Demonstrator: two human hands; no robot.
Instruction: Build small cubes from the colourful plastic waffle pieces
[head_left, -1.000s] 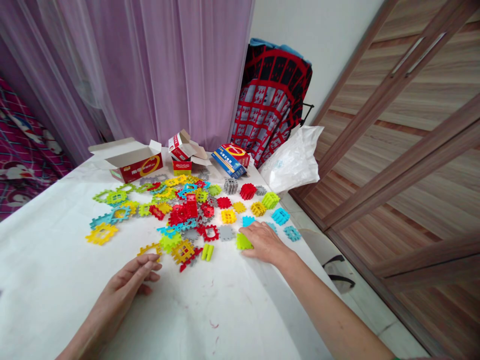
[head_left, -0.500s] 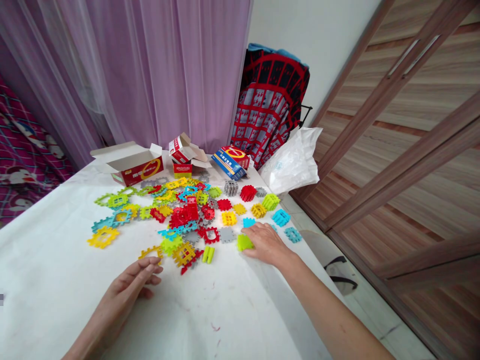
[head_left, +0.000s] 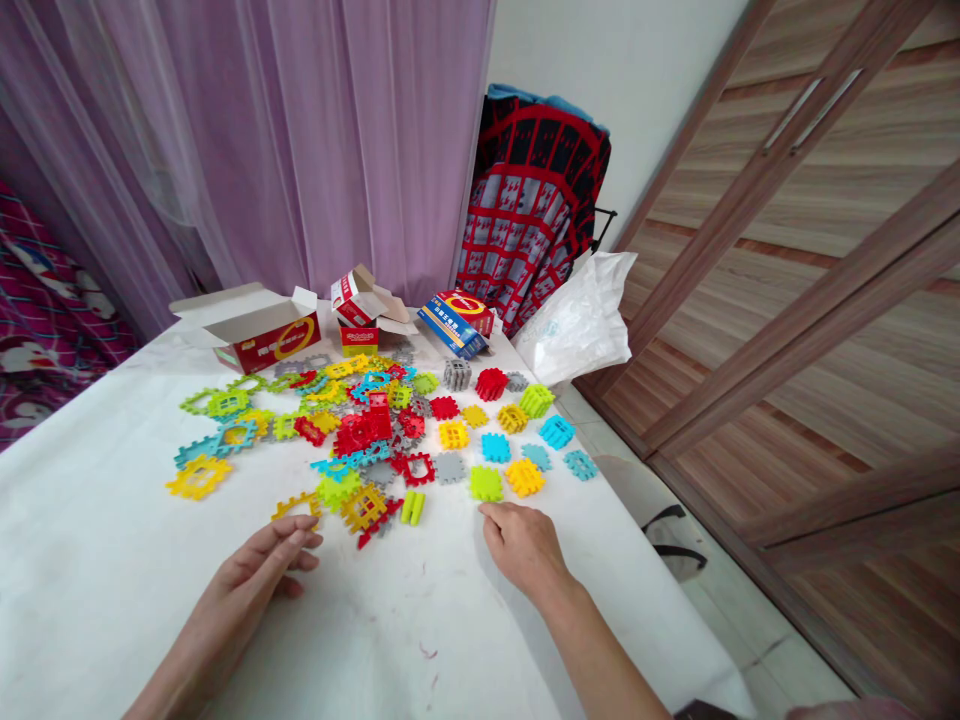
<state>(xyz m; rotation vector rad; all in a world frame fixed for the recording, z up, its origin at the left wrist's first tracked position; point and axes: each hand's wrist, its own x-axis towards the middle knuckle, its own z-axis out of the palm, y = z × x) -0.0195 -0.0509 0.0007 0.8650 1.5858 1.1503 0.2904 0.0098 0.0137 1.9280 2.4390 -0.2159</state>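
My left hand [head_left: 266,570] is on its side over the front left of the white table. Its fingers are loosely stretched with gaps between them, and nothing shows in them. Just beyond its fingertips lies a yellow frame-shaped toy piece [head_left: 295,503]. My right hand [head_left: 525,547] rests with curled fingers just in front of a lime-green square block piece [head_left: 487,484], seemingly apart from it; no object is visible in its grip. Beside that piece lie a yellow notched block [head_left: 524,478] and a grey square piece [head_left: 450,468]. Two lime-green sticks [head_left: 412,508] lie between my hands.
A mixed pile of interlocking pieces [head_left: 364,432] covers the middle of the table. Sorted blocks, such as a blue stack [head_left: 556,432] and a red stack [head_left: 491,384], stand rightward. Behind are an open red box [head_left: 274,345], a blue box [head_left: 452,328] and a white plastic bag [head_left: 577,320].
My right hand has drawn back toward me from the lime-green piece, uncovering the yellow block and blue pieces. My left hand has stayed in place. The view has shifted slightly.
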